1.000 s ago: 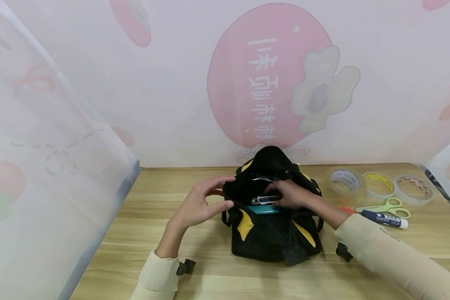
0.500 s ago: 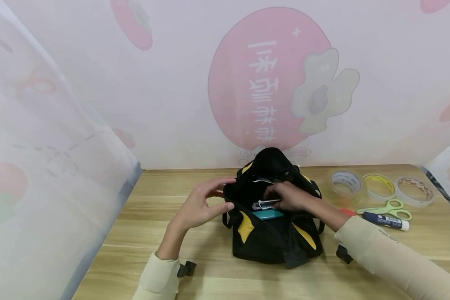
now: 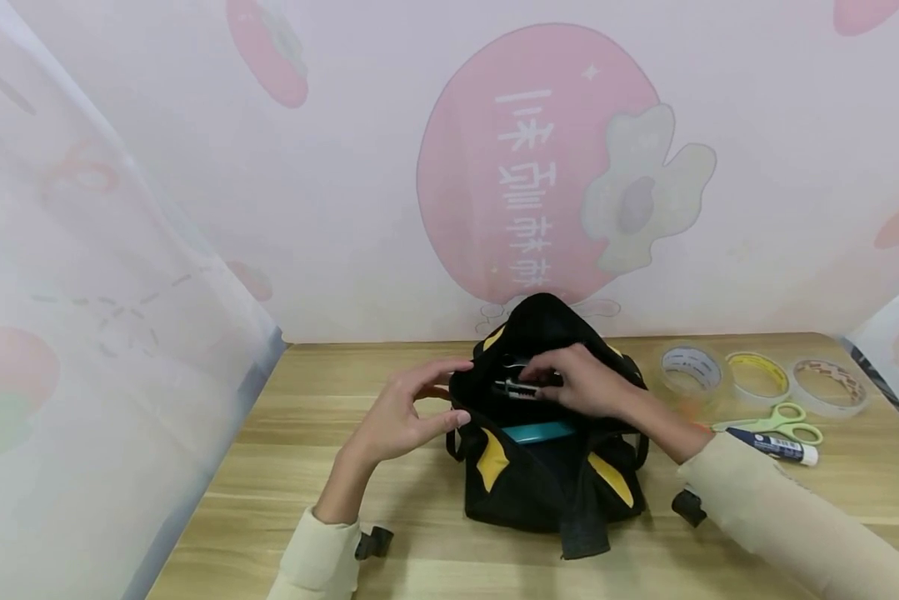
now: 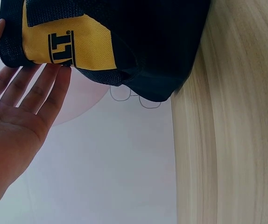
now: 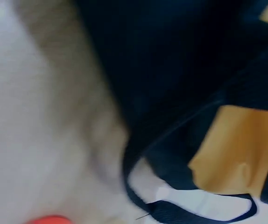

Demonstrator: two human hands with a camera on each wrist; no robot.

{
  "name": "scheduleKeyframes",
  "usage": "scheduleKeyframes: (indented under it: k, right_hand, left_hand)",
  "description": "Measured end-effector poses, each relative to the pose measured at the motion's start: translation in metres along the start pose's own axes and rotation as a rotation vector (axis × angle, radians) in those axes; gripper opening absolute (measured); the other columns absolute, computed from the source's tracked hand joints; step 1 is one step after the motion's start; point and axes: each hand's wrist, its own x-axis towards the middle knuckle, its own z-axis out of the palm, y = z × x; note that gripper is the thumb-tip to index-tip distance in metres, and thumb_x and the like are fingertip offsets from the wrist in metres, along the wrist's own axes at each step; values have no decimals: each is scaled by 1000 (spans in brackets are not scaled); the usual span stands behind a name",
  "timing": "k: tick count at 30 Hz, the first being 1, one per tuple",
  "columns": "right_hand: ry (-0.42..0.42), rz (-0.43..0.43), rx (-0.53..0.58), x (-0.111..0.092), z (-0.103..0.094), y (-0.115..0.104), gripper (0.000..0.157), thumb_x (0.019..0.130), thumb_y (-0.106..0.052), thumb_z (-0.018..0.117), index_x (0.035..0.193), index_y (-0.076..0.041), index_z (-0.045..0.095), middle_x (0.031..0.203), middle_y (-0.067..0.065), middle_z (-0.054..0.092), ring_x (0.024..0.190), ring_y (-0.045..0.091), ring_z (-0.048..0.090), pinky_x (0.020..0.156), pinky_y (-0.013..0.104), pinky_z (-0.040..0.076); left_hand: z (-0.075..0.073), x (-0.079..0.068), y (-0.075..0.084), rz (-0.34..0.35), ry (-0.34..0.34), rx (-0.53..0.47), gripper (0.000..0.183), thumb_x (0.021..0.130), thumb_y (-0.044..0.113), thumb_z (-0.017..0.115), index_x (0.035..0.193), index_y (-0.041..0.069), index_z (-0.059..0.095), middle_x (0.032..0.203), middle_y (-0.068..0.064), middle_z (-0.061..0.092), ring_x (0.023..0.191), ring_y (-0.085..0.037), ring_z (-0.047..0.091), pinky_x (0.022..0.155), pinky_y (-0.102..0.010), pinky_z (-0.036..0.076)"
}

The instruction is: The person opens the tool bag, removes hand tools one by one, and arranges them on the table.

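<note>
A black and yellow tool bag [image 3: 524, 492] stands on the table with its top spread apart. My left hand [image 3: 404, 412] is at the bag's left end. Its long fingers reach the far rim and the thumb touches the near rim; in the left wrist view the fingers are straight against the yellow panel [image 4: 85, 44]. Inside the mouth, my right hand [image 3: 587, 383] pinches a utility knife [image 3: 520, 390], its fingertips partly hidden. A flat turquoise item [image 3: 539, 432] lies below the knife in the bag, and a shiny metal thing [image 3: 515, 362] shows behind it.
Right of the bag lie several tape rolls [image 3: 756, 375], green-handled scissors [image 3: 786, 422] and a dark blue glue stick [image 3: 775, 446]. A red tip [image 5: 52, 220] shows low in the right wrist view. A printed white cloth [image 3: 344, 208] hangs behind the table.
My right hand has risen slightly inside the bag, taking the utility knife up and away from the turquoise item. The bag's front flap has shifted a little. My left hand stays at the rim.
</note>
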Motion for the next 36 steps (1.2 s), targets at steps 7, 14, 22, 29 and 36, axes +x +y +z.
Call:
scheduleKeyframes:
  k: [7,14,22,29,36]
  right_hand:
    - [88,53,21,-3,-32,-22,30,93,-3,82,120,-15,81,102,-3,80,92,12,71,76,30,60]
    - [137,68,60,-16,-66,-37,30,93,0,80,121,-11,80,99,1,80,83,16,69,69,24,59]
    - [159,64,42,-44,-100,-46,28,94,-2,81,120,-13,81,103,-3,80,92,11,72,81,27,65]
    - [167,25,-2,-72,-120,-37,32,92,-1,82,118,-20,82,107,-9,81,89,1,70,81,22,66]
    - [113,77,-19,-103,-131,-21,33,92,-2,82,116,-25,82,107,-12,80,88,0,71,75,22,64]
  left_hand:
    - [0,0,1,-2,0,3,58,94,10,83,148,11,63,145,-9,69,120,-27,73,98,-41,66]
    - [0,1,0,4,-1,6,58,94,9,83,148,10,63,148,-10,67,121,-28,73,98,-44,66]
    - [0,2,1,13,-3,9,58,94,8,82,149,10,62,148,-11,67,121,-31,73,98,-43,66]
    - [-1,3,1,17,-3,4,58,94,7,82,149,8,62,149,-12,66,122,-32,73,98,-41,66]
    - [-1,3,0,6,-4,1,57,95,8,82,149,9,62,149,-10,67,122,-31,73,99,-39,66]
